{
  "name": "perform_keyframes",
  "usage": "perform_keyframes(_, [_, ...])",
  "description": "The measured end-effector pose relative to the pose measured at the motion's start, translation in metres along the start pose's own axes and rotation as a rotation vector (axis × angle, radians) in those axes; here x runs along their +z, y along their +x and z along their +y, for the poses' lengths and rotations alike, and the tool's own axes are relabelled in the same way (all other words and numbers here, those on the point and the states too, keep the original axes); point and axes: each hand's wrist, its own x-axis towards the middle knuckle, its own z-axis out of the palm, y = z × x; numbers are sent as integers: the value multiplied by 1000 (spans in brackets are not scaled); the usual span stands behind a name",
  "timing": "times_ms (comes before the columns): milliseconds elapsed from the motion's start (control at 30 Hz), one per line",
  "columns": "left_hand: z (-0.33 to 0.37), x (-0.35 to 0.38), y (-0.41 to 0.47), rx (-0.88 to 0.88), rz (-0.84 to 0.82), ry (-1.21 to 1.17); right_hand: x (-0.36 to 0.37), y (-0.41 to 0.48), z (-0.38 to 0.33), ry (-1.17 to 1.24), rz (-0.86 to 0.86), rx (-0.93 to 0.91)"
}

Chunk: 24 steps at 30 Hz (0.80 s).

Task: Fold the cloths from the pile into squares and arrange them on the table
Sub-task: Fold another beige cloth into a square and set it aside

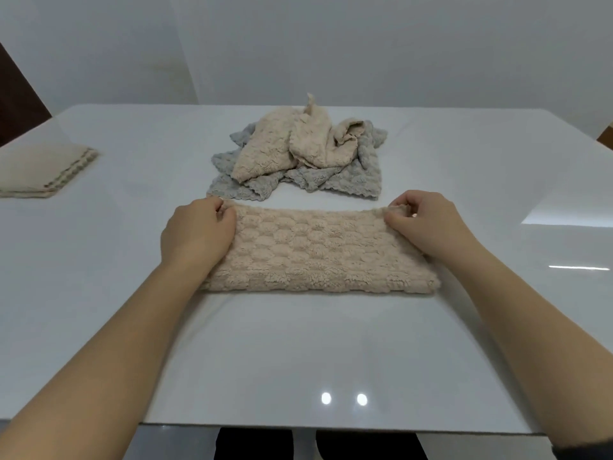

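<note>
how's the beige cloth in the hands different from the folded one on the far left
The beige cloth is a long rectangle; the folded one is a compact squarish stack. The left hand and right hand pinch the beige cloth's far corners; the folded one lies untouched. Both are pale and lie flat on the table.

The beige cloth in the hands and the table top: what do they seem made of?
The beige cloth: likely plush microfibre or fleece, matte, with fuzzy puffed checks. The table top: hard, glossy white, perhaps glass or lacquer; it reflects lights sharply.
</note>
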Motion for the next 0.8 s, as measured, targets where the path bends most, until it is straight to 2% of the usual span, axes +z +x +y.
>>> perform_keyframes(167, [0, 6, -2, 62, 100, 31, 7, -3, 0, -95, 75, -32])
perform_keyframes(433, [0, 8, -2, 75, 137, 83, 16, -7, -3, -236, 157, -29])
perform_keyframes(567, [3, 10, -6, 73, 147, 161, 16, -10, -3, -385, 176, -25])
perform_keyframes(633, [1, 8, -5, 153, 188, 154, 17, -10, -3, -414, 186, -51])
perform_keyframes(733, [5, 3, -8, 363, 245, 134, 19, -10, -3, -442, 180, -100])
perform_keyframes(800, [17, 4, -22, 446, 93, 110, 20, -9, -3, -461, 168, -114])
